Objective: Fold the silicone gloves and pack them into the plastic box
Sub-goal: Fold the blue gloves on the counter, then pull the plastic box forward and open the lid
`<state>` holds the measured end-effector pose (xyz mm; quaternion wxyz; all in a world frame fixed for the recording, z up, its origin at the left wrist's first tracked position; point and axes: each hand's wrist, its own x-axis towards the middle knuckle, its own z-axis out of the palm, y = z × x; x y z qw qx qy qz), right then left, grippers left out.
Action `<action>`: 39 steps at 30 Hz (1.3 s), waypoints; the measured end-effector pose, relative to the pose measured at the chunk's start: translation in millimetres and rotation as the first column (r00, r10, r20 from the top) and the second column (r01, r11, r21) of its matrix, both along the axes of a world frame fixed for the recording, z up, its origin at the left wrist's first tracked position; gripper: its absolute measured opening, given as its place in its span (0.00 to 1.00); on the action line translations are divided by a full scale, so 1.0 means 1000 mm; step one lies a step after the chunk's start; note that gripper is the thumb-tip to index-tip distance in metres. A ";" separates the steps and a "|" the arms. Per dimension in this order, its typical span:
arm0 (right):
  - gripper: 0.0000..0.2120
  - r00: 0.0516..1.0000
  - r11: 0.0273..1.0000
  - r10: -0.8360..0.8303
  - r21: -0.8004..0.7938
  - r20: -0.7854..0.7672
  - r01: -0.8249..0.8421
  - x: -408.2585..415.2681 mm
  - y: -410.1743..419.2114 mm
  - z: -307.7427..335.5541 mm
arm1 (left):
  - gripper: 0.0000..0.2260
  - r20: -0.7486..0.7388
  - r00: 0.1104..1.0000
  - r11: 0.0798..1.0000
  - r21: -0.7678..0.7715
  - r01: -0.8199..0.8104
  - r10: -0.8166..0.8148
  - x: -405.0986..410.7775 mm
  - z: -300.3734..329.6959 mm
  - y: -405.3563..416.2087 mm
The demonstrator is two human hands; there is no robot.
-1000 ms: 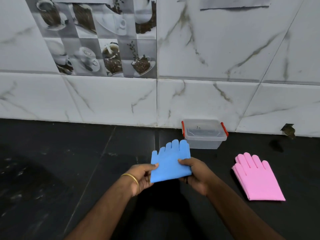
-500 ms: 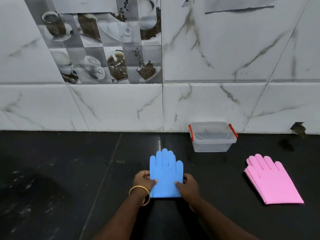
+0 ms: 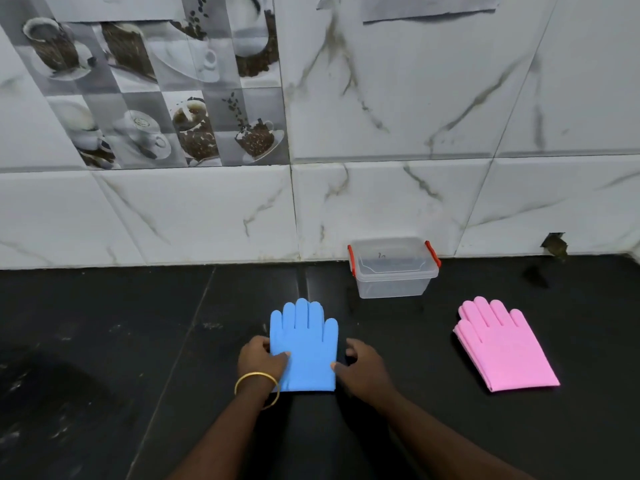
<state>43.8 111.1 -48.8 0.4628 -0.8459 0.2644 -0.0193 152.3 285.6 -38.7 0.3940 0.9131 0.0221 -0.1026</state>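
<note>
Left hand (image 3: 259,358) pinches the blue glove (image 3: 306,355) edge on the desk (image 3: 104,341); right hand (image 3: 363,368) curls its fingers (image 3: 351,350) at the other edge, grip unclear.

blue gloves (image 3: 304,351), pink gloves (image 3: 505,351), see-through plastic box (image 3: 393,284) with red clips (image 3: 351,261), black countertop (image 3: 104,341), white grey-veined wall tiles (image 3: 415,98), gold bangle (image 3: 256,377)

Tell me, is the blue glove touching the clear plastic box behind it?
Apart. The head view shows a strip of bare black counter between the fingertips of the blue glove and the plastic box.
</note>
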 end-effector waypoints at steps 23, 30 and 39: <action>0.39 0.978 0.736 -0.175 -0.645 0.111 0.205 -0.022 -0.209 0.031 | 0.33 0.275 0.778 0.762 0.537 0.363 -0.565 -0.002 0.044 -0.193; 0.40 0.993 0.752 -0.063 -0.649 0.102 0.114 0.064 -0.236 0.064 | 0.36 0.231 0.802 0.750 0.558 0.354 -0.551 0.052 0.062 -0.243; 0.41 0.999 0.738 0.025 -0.674 -0.041 -0.046 0.112 -0.248 0.045 | 0.38 0.165 0.796 0.711 0.578 0.401 -0.583 0.090 0.044 -0.269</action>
